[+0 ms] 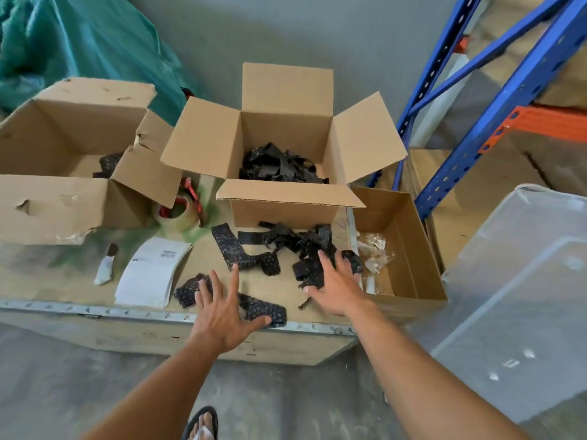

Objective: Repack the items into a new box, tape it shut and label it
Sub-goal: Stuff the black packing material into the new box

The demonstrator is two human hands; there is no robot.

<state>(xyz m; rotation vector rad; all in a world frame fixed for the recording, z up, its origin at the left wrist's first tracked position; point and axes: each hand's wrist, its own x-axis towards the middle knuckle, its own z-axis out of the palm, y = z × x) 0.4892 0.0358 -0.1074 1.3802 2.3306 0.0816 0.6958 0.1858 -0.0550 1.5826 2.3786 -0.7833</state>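
No legible text, brand, number or sign anywhere. On the label sheet (pixel 152 271), only a small dark block of print near the far edge and a tiny dark mark at the left side, with faint grey lines lower down; all too blurred and too small to read.
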